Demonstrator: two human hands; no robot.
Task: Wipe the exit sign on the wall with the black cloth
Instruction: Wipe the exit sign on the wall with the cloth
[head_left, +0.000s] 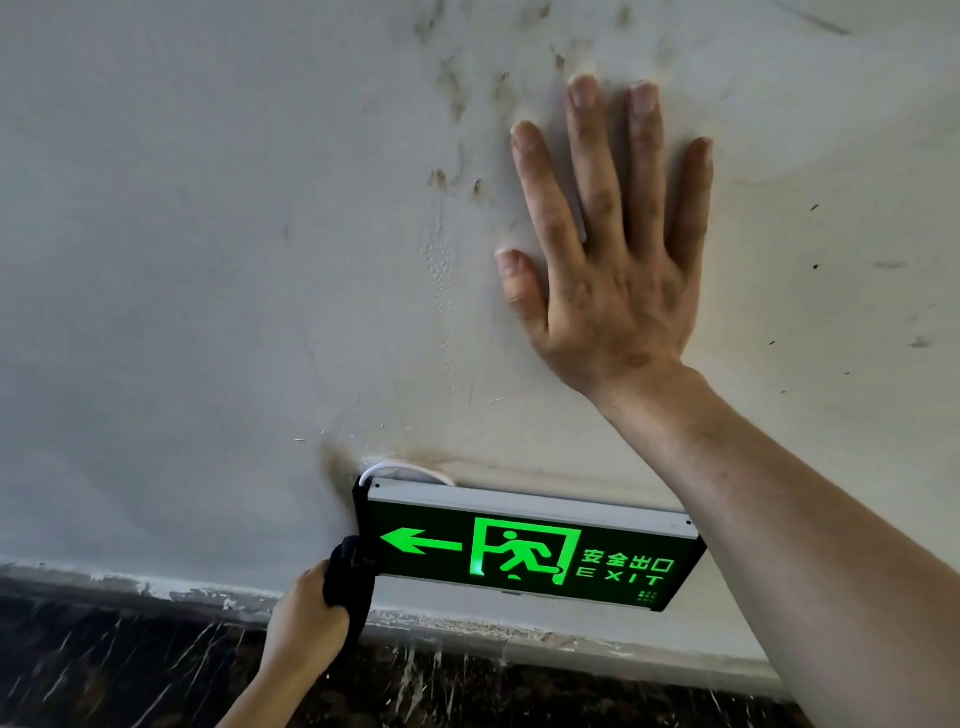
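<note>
A lit green exit sign (524, 553) with an arrow, a running figure and the word EXIT hangs low on the white wall, its frame grey on top. My left hand (306, 621) grips a bunched black cloth (347, 579) and presses it against the sign's left end. My right hand (605, 249) lies flat on the wall above the sign, fingers spread, holding nothing. My right forearm crosses in front of the sign's right end and hides its corner.
The white wall (208, 260) carries dark smudges above the sign and near my right hand. A white cable (400, 470) loops out behind the sign's top left. Below runs a dark marbled skirting (130, 665) with paint splashes along its upper edge.
</note>
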